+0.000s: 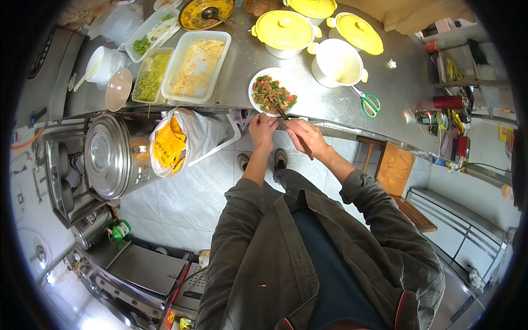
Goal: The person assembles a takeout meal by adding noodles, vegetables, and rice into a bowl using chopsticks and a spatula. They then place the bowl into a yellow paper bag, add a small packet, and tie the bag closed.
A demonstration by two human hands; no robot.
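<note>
My right hand point(307, 136) grips a pair of dark chopsticks point(283, 114), their tips reaching into a meat-and-vegetable stir-fry point(271, 93) with red and green pieces. The food lies on a round white plate point(290, 80) near the front edge of the steel table. At the plate's near side, my left hand point(263, 131) is closed with its fingers curled together. What it holds, if anything, is hidden.
Left of the plate are a tub of noodles point(201, 66) and a tub of green pickles point(151, 76). An uncovered white pot point(333, 63), lidded yellow pots point(284, 33) and green-handled scissors point(369, 103) sit right. Below left: a steel drum point(104, 157), a bag of yellow packets point(169, 144).
</note>
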